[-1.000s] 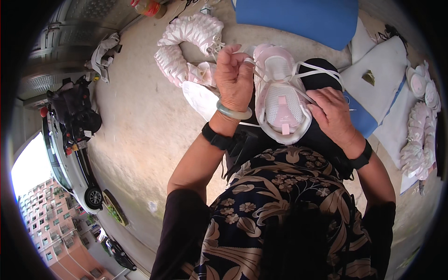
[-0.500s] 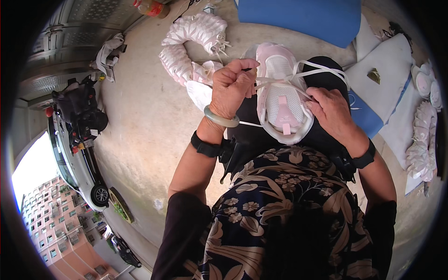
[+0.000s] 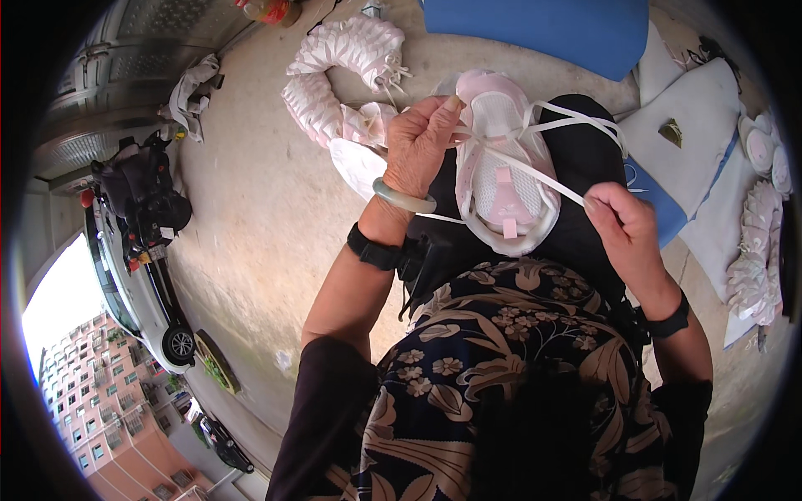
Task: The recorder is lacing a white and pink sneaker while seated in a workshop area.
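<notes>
A pink and white shoe (image 3: 511,209) rests across my black-clad lap, heel end toward me. Its white shoelace (image 3: 535,173) runs taut from the lacing over the shoe's opening to my right hand (image 3: 625,224), where thumb and fingers pinch it. At the shoe's left edge, my left hand (image 3: 422,138) is closed with thumb and forefinger pinching the lace near the lacing. Another loose length of white lace (image 3: 581,118) loops over my right knee. Whether a sole is attached cannot be seen.
A curved row of nested pink and white shoes (image 3: 330,79) lies on the concrete floor at left. Blue board (image 3: 535,33) is ahead; white sheets (image 3: 689,125) and another shoe row (image 3: 756,250) lie at right. A black scooter (image 3: 142,192) and white car (image 3: 138,292) stand far left.
My right hand has moved right and toward me, drawing the lace out straight across the shoe. My left hand has shifted slightly but still pinches the lace.
</notes>
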`<act>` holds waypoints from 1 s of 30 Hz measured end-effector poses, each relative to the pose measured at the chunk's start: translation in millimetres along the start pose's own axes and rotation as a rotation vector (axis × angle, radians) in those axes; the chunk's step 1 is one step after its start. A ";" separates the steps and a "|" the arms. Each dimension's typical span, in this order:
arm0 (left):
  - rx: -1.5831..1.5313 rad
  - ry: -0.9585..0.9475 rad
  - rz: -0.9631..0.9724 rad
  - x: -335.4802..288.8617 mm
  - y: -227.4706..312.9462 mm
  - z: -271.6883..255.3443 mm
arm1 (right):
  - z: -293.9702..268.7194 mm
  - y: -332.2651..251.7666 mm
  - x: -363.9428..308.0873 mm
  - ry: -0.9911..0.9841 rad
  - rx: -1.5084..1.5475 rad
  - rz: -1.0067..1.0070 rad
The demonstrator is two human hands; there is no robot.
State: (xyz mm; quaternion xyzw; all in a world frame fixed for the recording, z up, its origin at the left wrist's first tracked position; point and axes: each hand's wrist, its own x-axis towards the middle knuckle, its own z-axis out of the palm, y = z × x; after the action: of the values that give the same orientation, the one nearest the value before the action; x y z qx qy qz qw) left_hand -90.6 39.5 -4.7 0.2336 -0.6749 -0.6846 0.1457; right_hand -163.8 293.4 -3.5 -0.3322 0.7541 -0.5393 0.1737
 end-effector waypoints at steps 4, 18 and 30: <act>0.018 -0.016 -0.024 3.0 -13.1 4.1 | -34.4 7.3 -32.6 -0.143 0.055 0.269; 0.105 -0.043 0.033 0.0 -36.1 0.8 | -79.0 64.5 -85.6 -0.417 0.167 0.750; 0.939 0.103 0.520 -13.6 -18.3 23.2 | 33.1 -7.9 68.5 -0.268 -0.370 -0.100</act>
State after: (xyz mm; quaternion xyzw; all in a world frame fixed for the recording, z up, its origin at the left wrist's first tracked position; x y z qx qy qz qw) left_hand -88.9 67.2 -21.6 0.1322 -0.9359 -0.2383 0.2230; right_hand -190.1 221.5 -1.4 -0.4639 0.7930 -0.3508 0.1813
